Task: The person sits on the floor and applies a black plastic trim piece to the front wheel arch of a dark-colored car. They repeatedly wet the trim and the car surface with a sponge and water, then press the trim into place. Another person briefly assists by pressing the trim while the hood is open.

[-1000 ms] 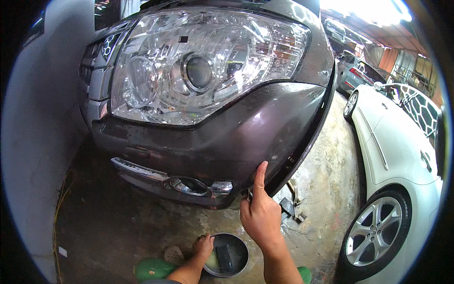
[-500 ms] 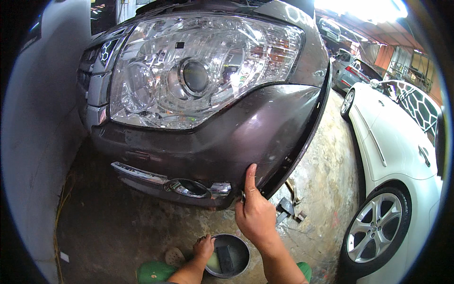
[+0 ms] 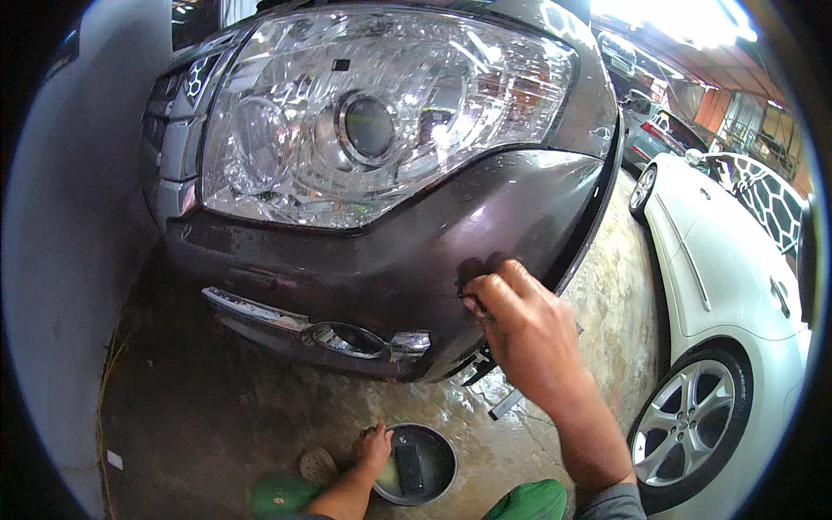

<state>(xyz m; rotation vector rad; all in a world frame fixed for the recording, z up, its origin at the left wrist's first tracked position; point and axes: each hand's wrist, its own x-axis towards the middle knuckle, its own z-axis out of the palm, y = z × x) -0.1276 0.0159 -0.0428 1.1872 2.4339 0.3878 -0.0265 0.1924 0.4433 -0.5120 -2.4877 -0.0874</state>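
My right hand (image 3: 527, 325) is up against the dark grey bumper (image 3: 390, 260), below the headlight (image 3: 364, 126). Its fingers are curled and pressed together at the paint; what they hold, if anything, is hidden, though a dark edge shows by the fingertips. Down below, my left hand (image 3: 373, 447) is closed on the left rim of a round bucket (image 3: 452, 464). Inside the bucket lie a dark rectangular block (image 3: 409, 468) and something pale yellowish. A chrome-trimmed fog lamp opening (image 3: 347, 340) sits low on the bumper, left of my right hand.
A white car (image 3: 719, 234) with a silver-spoked wheel (image 3: 692, 425) stands close on the right. To the left rises a grey wall (image 3: 78, 260). On the wet concrete floor (image 3: 607, 286), a grey metal piece (image 3: 505, 405) lies under the bumper's corner. More cars are parked behind.
My right hand has gone from an upright finger on the bumper to curled fingers, higher and farther right. My left hand stays at the bucket rim. The view has shifted slightly.
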